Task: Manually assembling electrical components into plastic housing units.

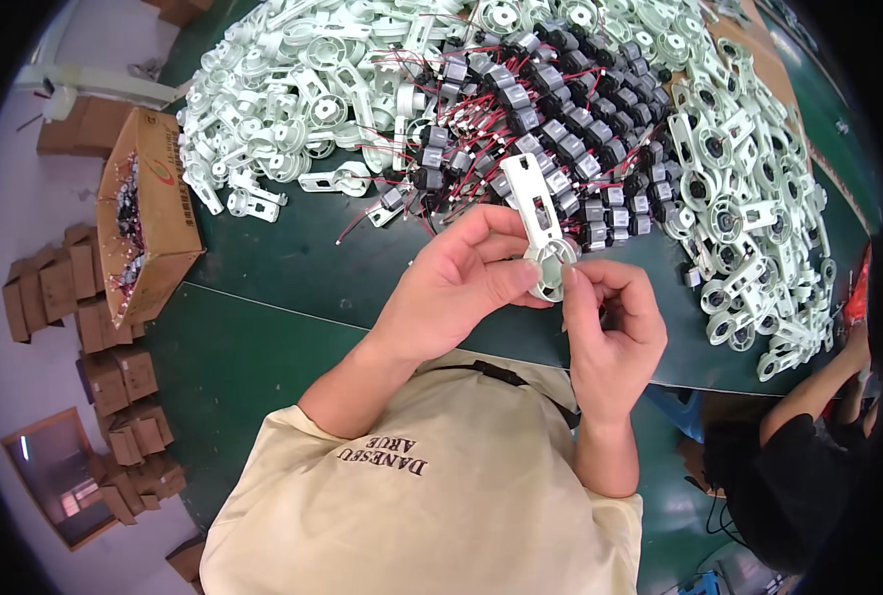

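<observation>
My left hand (458, 283) grips a pale green plastic housing (535, 203) with a slotted handle and a round ring end. The handle points up and away from me, and the thumb presses on the ring. At the ring's right edge, the thumb tip of my right hand (612, 332) touches or nearly touches it. The fingers of that hand are curled in, with something small and dark partly hidden among them. Just beyond my hands lies a heap of small grey and black motors (570, 129) with red wires.
Many pale green housings (293, 94) are piled at the far left. Others fitted with black parts (724, 223) lie on the right. A cardboard box (154, 208) of wired parts stands left of the green table (263, 268). A person in black (793, 476) works at lower right.
</observation>
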`<action>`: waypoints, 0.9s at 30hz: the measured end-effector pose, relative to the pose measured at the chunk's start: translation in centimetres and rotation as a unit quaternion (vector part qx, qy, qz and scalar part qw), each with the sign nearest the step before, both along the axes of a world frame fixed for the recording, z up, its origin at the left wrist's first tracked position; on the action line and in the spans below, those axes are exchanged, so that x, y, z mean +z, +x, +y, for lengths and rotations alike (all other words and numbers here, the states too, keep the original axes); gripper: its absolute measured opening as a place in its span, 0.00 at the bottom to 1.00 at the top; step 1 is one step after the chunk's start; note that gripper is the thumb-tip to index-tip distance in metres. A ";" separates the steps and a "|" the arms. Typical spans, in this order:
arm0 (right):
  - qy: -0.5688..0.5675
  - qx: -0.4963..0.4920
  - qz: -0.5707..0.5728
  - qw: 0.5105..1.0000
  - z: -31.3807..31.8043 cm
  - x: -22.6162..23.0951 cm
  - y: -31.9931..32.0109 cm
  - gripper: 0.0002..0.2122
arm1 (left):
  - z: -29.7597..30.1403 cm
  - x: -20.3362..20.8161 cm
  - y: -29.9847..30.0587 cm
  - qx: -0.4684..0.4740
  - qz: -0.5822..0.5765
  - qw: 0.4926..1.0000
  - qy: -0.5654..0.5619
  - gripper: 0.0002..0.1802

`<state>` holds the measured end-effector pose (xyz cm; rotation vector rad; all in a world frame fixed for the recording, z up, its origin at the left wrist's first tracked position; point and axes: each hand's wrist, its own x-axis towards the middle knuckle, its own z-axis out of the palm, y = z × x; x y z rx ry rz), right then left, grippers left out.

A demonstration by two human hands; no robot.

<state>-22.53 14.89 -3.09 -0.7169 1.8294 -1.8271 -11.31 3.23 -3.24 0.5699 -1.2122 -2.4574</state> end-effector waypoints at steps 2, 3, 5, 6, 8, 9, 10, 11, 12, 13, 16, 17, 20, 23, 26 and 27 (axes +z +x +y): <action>0.001 -0.021 0.017 1.000 0.2 -0.2 0.0 0.04 | 0.3 0.2 -0.2 0.013 0.009 1.000 -0.028 0.20; -0.001 -0.026 0.011 1.000 0.4 -0.4 -0.1 0.04 | 0.6 0.2 -0.4 0.007 0.003 1.000 -0.029 0.20; -0.023 -0.017 0.001 1.000 0.6 -0.6 -0.4 0.04 | 1.0 0.3 -0.9 0.009 -0.002 0.999 -0.036 0.22; -0.023 -0.023 -0.002 0.999 0.8 -0.7 -0.5 0.04 | 1.2 0.2 -1.1 0.003 -0.006 0.999 -0.037 0.22; -0.033 -0.027 0.009 0.999 1.1 -0.7 -0.6 0.04 | 1.5 0.1 -1.5 -0.002 0.004 0.998 -0.070 0.22; -0.033 -0.032 0.007 0.999 1.3 -0.8 -0.7 0.04 | 1.6 0.1 -1.6 -0.007 0.003 0.998 -0.070 0.22; -0.033 -0.032 0.010 0.999 1.5 -0.8 -0.8 0.04 | 1.7 0.1 -1.7 -0.010 0.005 0.997 -0.073 0.22; -0.034 -0.033 0.013 0.999 1.6 -0.8 -0.9 0.04 | 1.8 0.1 -1.8 -0.012 0.007 0.997 -0.076 0.22; -0.034 -0.036 0.013 0.999 1.8 -0.8 -0.9 0.04 | 1.9 0.2 -1.8 -0.016 0.006 0.997 -0.075 0.22; -0.040 -0.034 0.018 0.998 1.9 -0.8 -1.0 0.04 | 1.9 0.3 -1.9 -0.023 0.000 0.997 -0.077 0.22; -0.041 -0.030 0.019 0.999 2.0 -0.7 -1.0 0.04 | 2.0 0.4 -2.0 -0.031 0.000 0.996 -0.087 0.22; -0.036 -0.028 0.015 0.999 2.0 -0.6 -1.0 0.04 | 2.0 0.4 -2.0 -0.031 0.005 0.995 -0.096 0.22; -0.036 -0.027 0.037 0.998 1.9 -0.5 -0.9 0.04 | 2.0 0.5 -1.8 -0.025 0.029 0.994 -0.103 0.22; -0.037 -0.026 0.031 0.998 1.8 -0.3 -0.8 0.04 | 2.0 0.7 -1.7 -0.034 0.036 0.997 -0.055 0.20; -0.026 -0.015 0.059 0.998 1.6 0.0 -0.6 0.04 | 1.9 0.4 -1.4 -0.035 0.035 0.996 -0.068 0.20; -0.025 -0.014 0.060 0.998 1.6 0.1 -0.6 0.04 | 1.9 0.5 -1.3 -0.034 0.036 0.997 -0.067 0.20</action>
